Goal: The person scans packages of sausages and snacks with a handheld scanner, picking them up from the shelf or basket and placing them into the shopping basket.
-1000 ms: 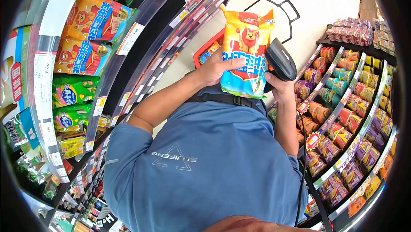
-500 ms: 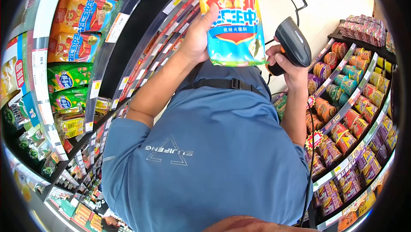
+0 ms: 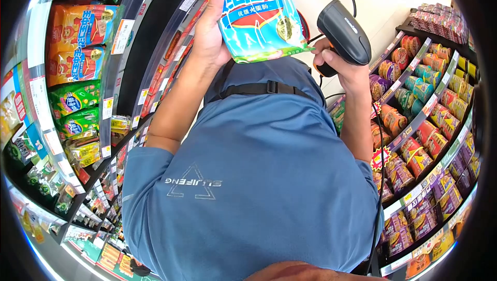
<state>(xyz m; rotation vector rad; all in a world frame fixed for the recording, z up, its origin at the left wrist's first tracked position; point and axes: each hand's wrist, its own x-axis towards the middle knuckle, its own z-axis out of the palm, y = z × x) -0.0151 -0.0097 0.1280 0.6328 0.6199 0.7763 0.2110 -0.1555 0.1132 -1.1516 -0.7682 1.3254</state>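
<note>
1. Now, far left: orange foil snack bags [image 3: 77, 27] sit on the curved store shelf, well apart from both hands.
2. Next, the left hand [image 3: 207, 35] is raised and closed on the left edge of a glossy yellow-and-blue plastic snack packet [image 3: 259, 17].
3. That packet faces the camera. Its long axis runs away from the chest, its top is cut off by the frame, and its lower edge hangs above the blue shirt [image 3: 259, 177].
4. Just right of it is a black pistol-shaped plastic barcode scanner [image 3: 344, 30]. Its head tilts toward the packet's lower right corner, close by, though contact cannot be judged.
5. The right hand [image 3: 336, 68] is the nearer one here, fisted round the scanner's grip beneath the head.
6. Far right, colourful round cups [image 3: 409, 149] fill the tiered rack.
</note>
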